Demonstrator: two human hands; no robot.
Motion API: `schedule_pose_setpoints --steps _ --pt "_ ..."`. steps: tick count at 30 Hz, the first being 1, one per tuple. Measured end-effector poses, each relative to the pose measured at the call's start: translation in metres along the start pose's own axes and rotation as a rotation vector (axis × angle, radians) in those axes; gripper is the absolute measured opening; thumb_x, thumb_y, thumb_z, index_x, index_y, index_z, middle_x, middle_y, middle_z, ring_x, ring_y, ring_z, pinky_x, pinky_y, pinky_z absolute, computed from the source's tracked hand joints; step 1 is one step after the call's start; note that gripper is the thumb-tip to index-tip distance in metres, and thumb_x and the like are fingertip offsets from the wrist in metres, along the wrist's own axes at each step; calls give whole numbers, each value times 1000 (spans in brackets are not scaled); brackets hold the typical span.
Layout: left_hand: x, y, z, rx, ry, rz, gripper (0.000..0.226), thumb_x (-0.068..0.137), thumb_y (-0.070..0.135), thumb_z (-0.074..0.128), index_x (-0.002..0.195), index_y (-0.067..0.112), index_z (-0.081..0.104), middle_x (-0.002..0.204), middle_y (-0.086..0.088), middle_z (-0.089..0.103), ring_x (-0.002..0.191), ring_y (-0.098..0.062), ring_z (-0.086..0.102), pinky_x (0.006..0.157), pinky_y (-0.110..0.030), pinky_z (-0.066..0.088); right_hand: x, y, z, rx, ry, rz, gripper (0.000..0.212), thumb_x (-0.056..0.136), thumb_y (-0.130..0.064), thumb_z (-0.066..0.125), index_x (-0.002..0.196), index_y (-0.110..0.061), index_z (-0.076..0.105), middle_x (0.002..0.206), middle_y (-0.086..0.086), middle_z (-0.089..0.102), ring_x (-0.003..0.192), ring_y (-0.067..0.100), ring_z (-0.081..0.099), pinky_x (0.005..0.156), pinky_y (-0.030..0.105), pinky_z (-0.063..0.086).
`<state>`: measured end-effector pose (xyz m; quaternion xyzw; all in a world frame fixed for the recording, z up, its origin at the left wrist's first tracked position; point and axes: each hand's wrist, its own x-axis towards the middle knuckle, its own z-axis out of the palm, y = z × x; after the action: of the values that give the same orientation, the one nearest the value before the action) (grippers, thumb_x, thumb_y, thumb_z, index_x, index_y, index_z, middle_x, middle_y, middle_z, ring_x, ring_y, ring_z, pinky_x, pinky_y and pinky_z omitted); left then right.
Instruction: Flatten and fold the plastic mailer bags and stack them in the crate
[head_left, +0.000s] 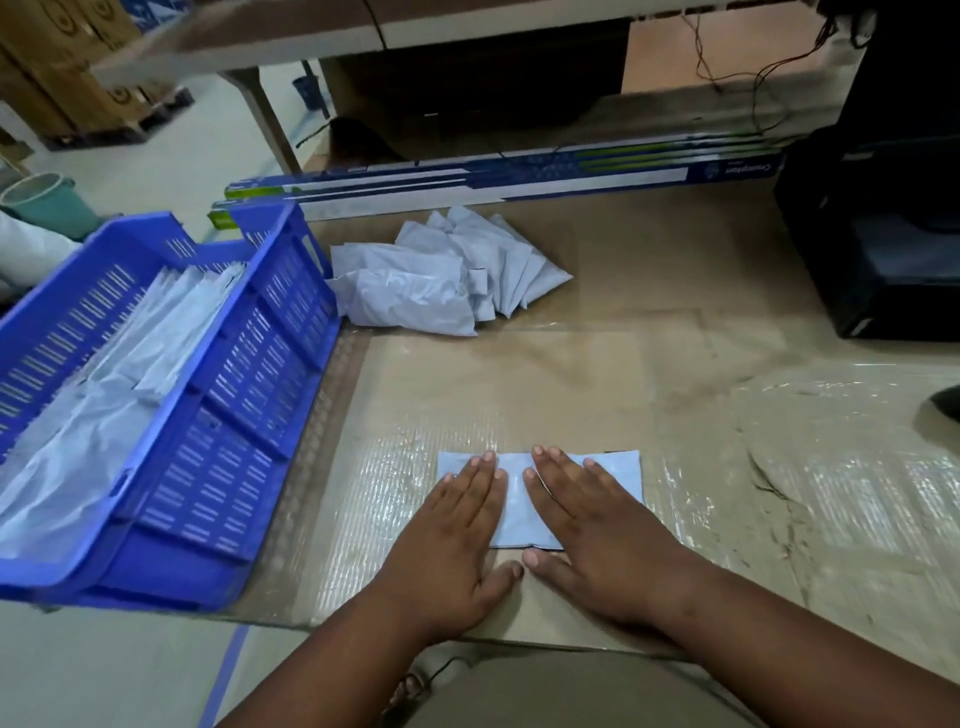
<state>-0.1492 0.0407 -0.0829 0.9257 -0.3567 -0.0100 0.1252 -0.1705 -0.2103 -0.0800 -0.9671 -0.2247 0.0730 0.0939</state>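
Here, at the far left, my blue crate (208, 415) sits on the floor with its long side against the left edge of the cardboard sheet (649, 291) I am working on. Inside it lie the pale grey mailer bags already stacked (119, 374), flat and overlapping along the crate's length. Behind the crate, off the sheet, a green bucket (44, 200) stands on the floor.

Just past the crate's far right corner, near the back edge of the cardboard, a loose heap of unfolded mailer bags (441, 270) lies crumpled, touching the crate wall on its left side. Behind that heap, along the back edge, a couple of long narrow printed boxes (493, 179) lie end to end across the view.

Near the front edge of the cardboard, on a shiny strip of clear tape, lies the one mailer bag (519, 499) I am working on, flat and rectangular. My left hand (457, 535) rests palm down on its left part, fingers straight and together, thumb spread out on the cardboard in front of the bag. My right hand (597, 530) lies palm down on the right part, fingers straight and slightly spread, thumb pointing toward the left thumb; the two thumb tips nearly meet. Neither hand grips anything; both press flat.

At the far right, by the back right corner, a black case (883, 234) stands.
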Motion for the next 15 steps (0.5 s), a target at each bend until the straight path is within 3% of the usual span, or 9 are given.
schedule_pose_setpoints --steps 5,9,11,13,15 --pt "2 -2 1 -2 -79 -33 87 108 64 40 169 9 12 178 -10 2 165 -21 2 131 -51 21 2 6 -10 -49 -79 -26 91 99 -74 18 169 -20 -2 173 1 -21 160 15 -21 128 45 -8" --pt "4 2 -20 -111 -138 -161 92 98 77 -5 170 21 3 175 9 -14 159 2 -15 132 -33 5 0 10 -23 29 -107 -17 80 104 -67 20 170 -24 2 175 -3 -15 161 10 -14 131 44 -5" --pt "14 3 -32 -111 -37 -177 87 101 73 -2 170 22 14 175 12 -4 159 4 -7 131 -27 8 2 9 -31 36 25 14 71 108 -55 23 169 -20 13 177 -1 2 163 13 2 132 44 -1" --pt "29 13 -32 -124 26 -117 70 110 58 15 169 20 19 175 9 4 161 1 -2 132 -27 10 8 2 -29 -1 114 22 69 105 -42 28 167 -14 22 175 7 17 162 20 16 132 47 8" --pt "41 30 -16 -214 1 -90 65 113 47 25 170 18 11 177 6 0 161 -1 -6 132 -30 7 13 -10 -15 57 78 44 78 96 -34 28 169 -14 8 176 9 6 163 24 6 131 47 1"
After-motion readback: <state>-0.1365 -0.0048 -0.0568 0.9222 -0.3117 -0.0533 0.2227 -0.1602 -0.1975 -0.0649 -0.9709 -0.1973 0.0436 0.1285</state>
